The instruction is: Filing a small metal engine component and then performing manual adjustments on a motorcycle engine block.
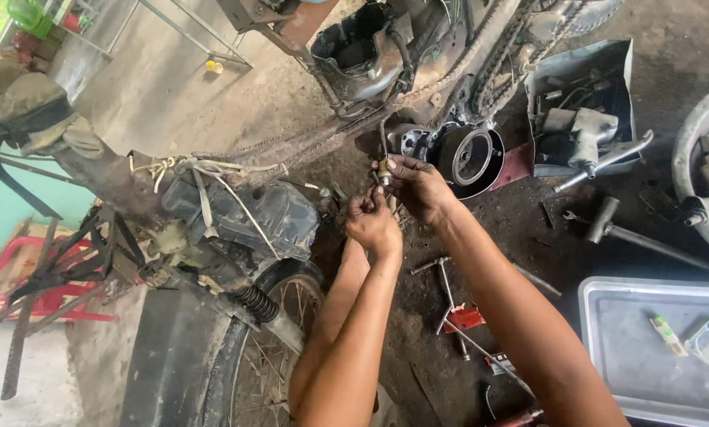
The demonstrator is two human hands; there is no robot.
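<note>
My left hand [373,223] and my right hand [418,186] meet close together beside a dirty motorcycle [236,213] lying stripped on the floor. Between the fingers of both hands is a small brass-tipped cable end [384,171], its thin cable running up toward the frame. The fingers of both hands are pinched around it. Just right of my right hand sits the open engine case with a round metal drum [472,156]. The motorcycle's spoked wheel [271,340] lies under my left forearm.
A grey tool tray [576,119] with an impact wrench stands at the upper right. Sockets, wrenches and a T-handle [608,225] lie scattered on the oily floor. A grey plastic tray [608,340] is at the lower right. A red frame [22,292] sits at the left.
</note>
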